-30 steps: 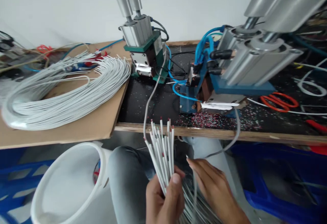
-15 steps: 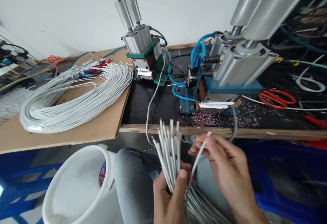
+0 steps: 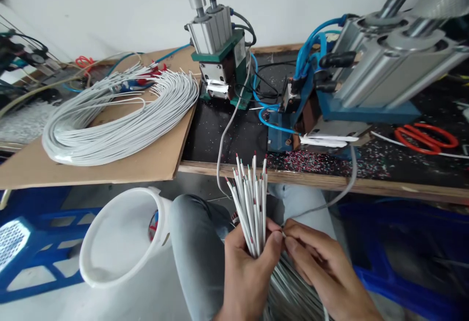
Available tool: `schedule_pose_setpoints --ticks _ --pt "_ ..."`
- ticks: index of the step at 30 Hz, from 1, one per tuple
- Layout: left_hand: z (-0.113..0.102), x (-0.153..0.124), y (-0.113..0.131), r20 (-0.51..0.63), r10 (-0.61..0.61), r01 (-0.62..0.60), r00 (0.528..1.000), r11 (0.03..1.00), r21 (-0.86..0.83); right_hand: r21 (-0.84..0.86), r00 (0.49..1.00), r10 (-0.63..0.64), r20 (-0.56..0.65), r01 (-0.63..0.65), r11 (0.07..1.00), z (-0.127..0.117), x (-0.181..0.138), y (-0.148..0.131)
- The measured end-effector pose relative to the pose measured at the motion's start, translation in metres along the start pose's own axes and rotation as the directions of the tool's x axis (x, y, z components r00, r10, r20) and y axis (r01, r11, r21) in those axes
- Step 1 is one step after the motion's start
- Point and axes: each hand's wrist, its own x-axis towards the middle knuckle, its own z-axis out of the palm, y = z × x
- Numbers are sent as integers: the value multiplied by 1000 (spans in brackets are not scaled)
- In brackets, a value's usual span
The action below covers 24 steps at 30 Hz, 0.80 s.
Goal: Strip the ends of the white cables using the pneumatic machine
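My left hand (image 3: 247,267) is closed round a bundle of white cables (image 3: 252,199). Their ends stand up above the fist at uneven heights, with red and green wire tips showing. The rest of the bundle trails down over my lap beneath my hands. My right hand (image 3: 322,257) is pinched beside the left thumb, its fingertips on a single white cable (image 3: 283,233), of which only a small tip shows. The fingers hide most of that cable.
On the bench ahead stand a blue-based pneumatic machine (image 3: 340,111) and a green-based one (image 3: 218,59). A large coil of white cable (image 3: 120,135) lies on cardboard (image 3: 161,162). A white bucket (image 3: 93,247) stands left of my knee. An orange-handled tool (image 3: 427,138) lies right.
My right hand has moved down and left to the left thumb, bringing its cable down from its raised position. The view has shifted, and the bundle's ends show more sharply.
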Motion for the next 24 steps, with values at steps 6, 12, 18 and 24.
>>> schedule_pose_setpoints --ticks 6,12,18,24 --pt "5 0 14 -10 56 -55 998 992 117 -249 983 -180 -24 169 954 1 -2 -6" --pt "3 4 14 40 155 -160 987 964 213 -703 805 -586 92 469 534 -7 -5 -14" --pt "-1 8 12 99 148 -169 984 951 259 -745 787 -576 223 518 420 -23 -2 -20" --pt "8 4 3 -23 139 -134 990 979 153 -132 956 -185 -227 158 979 16 -1 9"
